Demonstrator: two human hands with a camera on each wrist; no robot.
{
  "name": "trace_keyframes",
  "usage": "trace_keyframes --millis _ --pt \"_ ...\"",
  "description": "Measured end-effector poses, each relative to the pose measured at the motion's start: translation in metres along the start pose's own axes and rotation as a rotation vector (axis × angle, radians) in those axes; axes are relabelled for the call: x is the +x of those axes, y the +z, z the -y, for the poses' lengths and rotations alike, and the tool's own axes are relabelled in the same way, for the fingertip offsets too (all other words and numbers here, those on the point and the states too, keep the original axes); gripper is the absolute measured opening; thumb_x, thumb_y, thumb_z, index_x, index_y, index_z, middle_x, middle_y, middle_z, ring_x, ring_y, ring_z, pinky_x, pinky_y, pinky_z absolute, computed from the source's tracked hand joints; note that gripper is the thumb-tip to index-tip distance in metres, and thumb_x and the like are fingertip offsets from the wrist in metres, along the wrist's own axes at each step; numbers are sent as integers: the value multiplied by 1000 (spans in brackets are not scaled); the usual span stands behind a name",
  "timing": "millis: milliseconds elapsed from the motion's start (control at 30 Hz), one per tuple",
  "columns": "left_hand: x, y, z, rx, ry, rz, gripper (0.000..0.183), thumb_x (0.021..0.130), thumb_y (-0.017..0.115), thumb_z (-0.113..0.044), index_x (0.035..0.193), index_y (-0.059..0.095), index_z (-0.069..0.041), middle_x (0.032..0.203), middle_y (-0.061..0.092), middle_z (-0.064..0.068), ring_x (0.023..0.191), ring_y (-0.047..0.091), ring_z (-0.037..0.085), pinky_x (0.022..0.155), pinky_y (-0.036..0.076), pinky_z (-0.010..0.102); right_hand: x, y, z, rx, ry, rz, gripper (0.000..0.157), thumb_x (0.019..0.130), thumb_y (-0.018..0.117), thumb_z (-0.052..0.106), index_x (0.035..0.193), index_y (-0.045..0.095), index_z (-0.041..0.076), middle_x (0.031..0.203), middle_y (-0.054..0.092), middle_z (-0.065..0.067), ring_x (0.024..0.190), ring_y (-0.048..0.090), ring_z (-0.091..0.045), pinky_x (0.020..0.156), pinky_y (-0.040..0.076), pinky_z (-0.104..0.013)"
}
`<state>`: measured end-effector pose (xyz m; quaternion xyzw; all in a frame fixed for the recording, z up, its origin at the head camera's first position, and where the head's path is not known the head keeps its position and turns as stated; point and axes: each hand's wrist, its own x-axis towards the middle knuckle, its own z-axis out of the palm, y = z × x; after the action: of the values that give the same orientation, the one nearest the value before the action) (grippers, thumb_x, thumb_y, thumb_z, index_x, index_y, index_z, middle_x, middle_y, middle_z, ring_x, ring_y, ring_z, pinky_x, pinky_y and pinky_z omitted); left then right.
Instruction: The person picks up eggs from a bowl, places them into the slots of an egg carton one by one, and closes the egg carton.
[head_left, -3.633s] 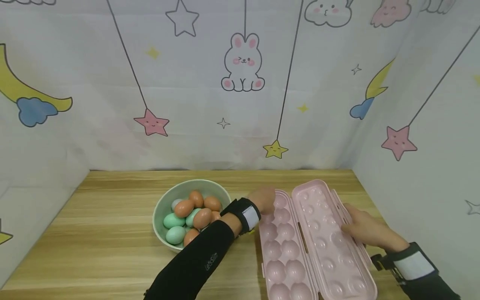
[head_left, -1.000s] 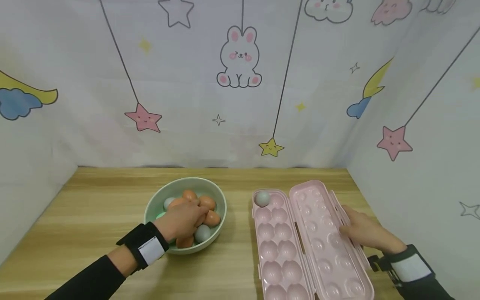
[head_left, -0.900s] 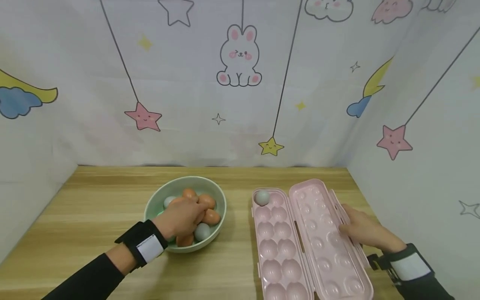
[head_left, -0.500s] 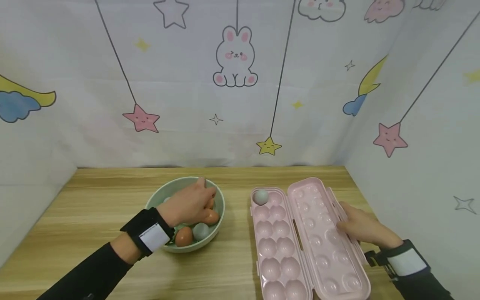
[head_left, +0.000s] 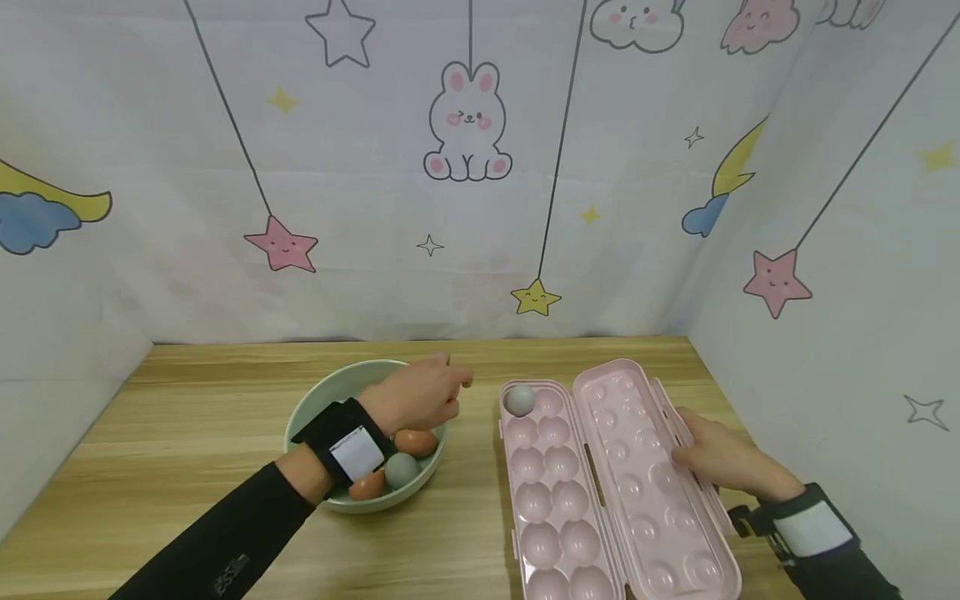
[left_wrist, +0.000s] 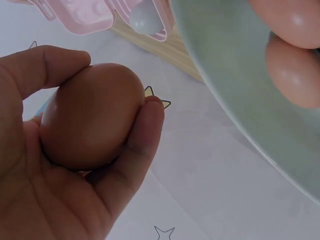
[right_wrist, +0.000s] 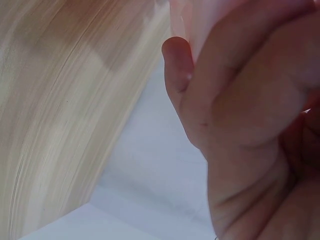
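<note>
The left hand (head_left: 423, 396) is over the far right rim of a pale green round bowl (head_left: 318, 400), thumb and fingers clamped on a smooth brown egg (left_wrist: 92, 117); the head view hides this egg behind the hand, while the left wrist view shows it apart from the bowl. The hand and its black wrist strap (head_left: 345, 446) cover much of the bowl, leaving a brown egg near the right wall (head_left: 415, 443), a pale grey-green egg (head_left: 401, 471) and a partly covered brown egg (head_left: 366, 485) in sight. A pink plastic egg tray (head_left: 561, 462), cut off at the lower edge, holds one pale grey egg (head_left: 520, 400) in its far left cup. The right hand (head_left: 731, 458) grips the outer edge of the hinged pink lid (head_left: 652, 483); fingertips under it are hard to make out, and the right wrist view is mostly filled by curled fingers
</note>
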<state>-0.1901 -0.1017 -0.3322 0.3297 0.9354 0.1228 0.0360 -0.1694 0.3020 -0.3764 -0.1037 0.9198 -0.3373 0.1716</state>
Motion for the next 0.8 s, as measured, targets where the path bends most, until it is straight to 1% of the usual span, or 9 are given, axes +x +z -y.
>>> trace_keyframes --millis 67,133,200,333,500,600,667,733,800 --pt "8 3 -2 4 31 -3 7 89 56 -7 94 60 -6 85 53 8 74 45 17 62 42 28 0 0 0 7 -16 0 60 84 53 1 137 31 -15 103 57 -30 64 61 -23 46 50 -35" --pt "17 7 -5 0 40 1 4 92 57 -10 91 59 -6 82 51 7 72 44 17 63 41 28 1 2 0 12 -31 3 61 84 53 1 138 30 -16 106 56 -33 66 61 -24 47 50 -35" --pt "27 11 -8 -14 21 21 8 93 58 -14 91 58 -7 81 49 5 73 43 16 63 40 28 2 4 1 11 -44 8 63 84 53 1 140 29 -16 112 54 -35 70 62 -25 49 51 -34" --pt "48 18 -18 -32 -19 43 12 94 59 -18 99 60 -7 84 50 3 79 45 16 69 41 29 3 5 3 1 -46 13 64 84 52 0 141 27 -16 113 54 -36 70 62 -25 48 51 -33" --pt "76 27 -31 -45 -29 57 17 94 58 -21 105 61 -8 86 54 0 84 47 15 72 42 27 0 1 4 -7 -25 10 66 84 52 0 142 25 -16 113 53 -37 70 63 -25 48 51 -33" --pt "90 32 -39 -59 -27 65 19 94 57 -18 108 61 -7 83 56 0 86 48 16 72 42 26 -2 -2 4 -18 -23 6 65 83 53 1 140 27 -16 113 53 -37 73 62 -27 50 51 -34" --pt "95 34 -43 -63 -38 72 22 91 55 -14 110 61 -6 83 58 0 87 49 16 72 43 26 0 -2 4 -23 -33 5 65 82 54 1 139 28 -17 115 52 -38 78 62 -29 53 51 -35" --pt "101 37 -48 -63 -45 87 27 89 53 -10 114 60 -5 86 61 2 86 51 16 72 44 25 1 -2 3 -26 -34 6 64 81 54 1 138 30 -16 115 52 -37 78 61 -29 52 51 -35" --pt "105 40 -53 -50 -53 96 31 87 52 -7 117 59 -5 94 64 4 86 52 16 71 44 24 1 -2 1 -26 -34 9 64 81 54 0 138 30 -16 114 52 -37 77 61 -29 52 51 -35"
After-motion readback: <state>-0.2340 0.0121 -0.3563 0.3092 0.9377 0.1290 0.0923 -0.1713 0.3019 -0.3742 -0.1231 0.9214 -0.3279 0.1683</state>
